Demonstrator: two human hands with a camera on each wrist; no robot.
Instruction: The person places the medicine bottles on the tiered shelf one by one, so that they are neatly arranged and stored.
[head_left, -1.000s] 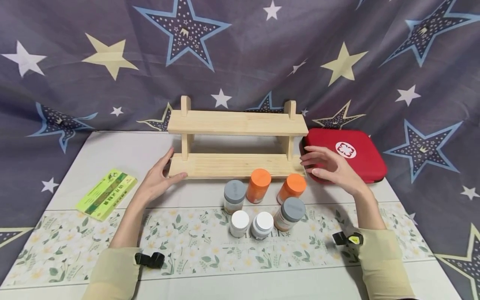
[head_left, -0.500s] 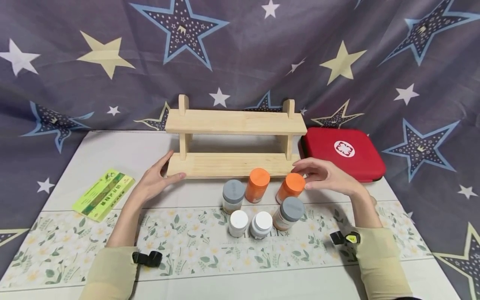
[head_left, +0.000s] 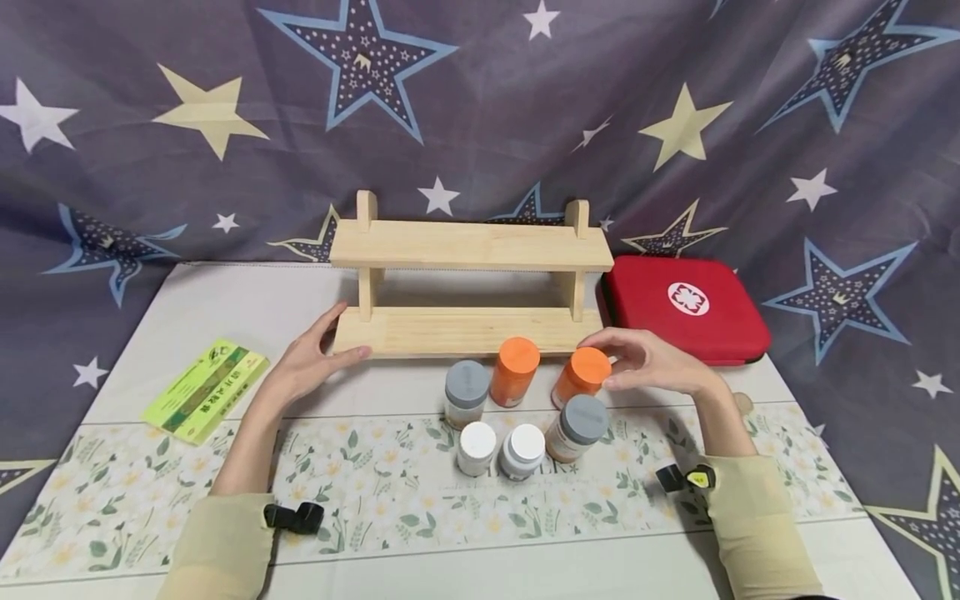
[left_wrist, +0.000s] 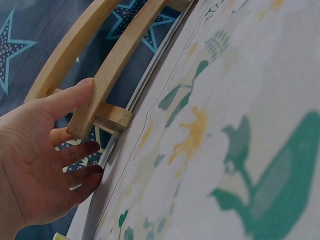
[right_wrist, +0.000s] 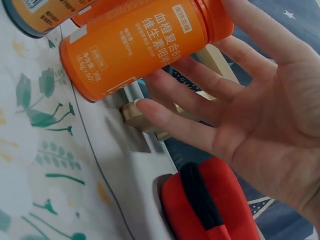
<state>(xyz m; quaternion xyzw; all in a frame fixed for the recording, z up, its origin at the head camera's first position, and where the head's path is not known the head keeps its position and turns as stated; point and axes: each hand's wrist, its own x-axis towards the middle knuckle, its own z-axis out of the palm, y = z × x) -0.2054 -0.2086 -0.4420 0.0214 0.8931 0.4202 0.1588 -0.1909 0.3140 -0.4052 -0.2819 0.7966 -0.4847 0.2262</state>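
Observation:
A two-tier wooden shelf rack (head_left: 472, 329) stands at the back of the table. My left hand (head_left: 307, 364) holds the left end of its lower board. In the left wrist view the thumb (left_wrist: 72, 97) lies on the board's front and the index finger goes behind it. My right hand (head_left: 656, 362) has thumb and fingers around the orange cap of the right-hand orange vitamin bottle (head_left: 579, 379). In the right wrist view that upright vitamin bottle (right_wrist: 135, 47) shows its printed label, with the fingers spread behind it. Beside it stands another orange bottle (head_left: 514, 371).
Two grey-capped bottles (head_left: 467, 396) and two white bottles (head_left: 476, 450) stand in front of the rack. A red first-aid case (head_left: 682, 308) lies at the right. A green medicine box (head_left: 206, 392) lies flat on the left. A starry curtain (head_left: 480, 100) hangs behind the table.
My right hand has moved from the rack's right end leftward and down to the right-hand orange vitamin bottle's cap, and its fingers have closed in. My left hand stays at the rack.

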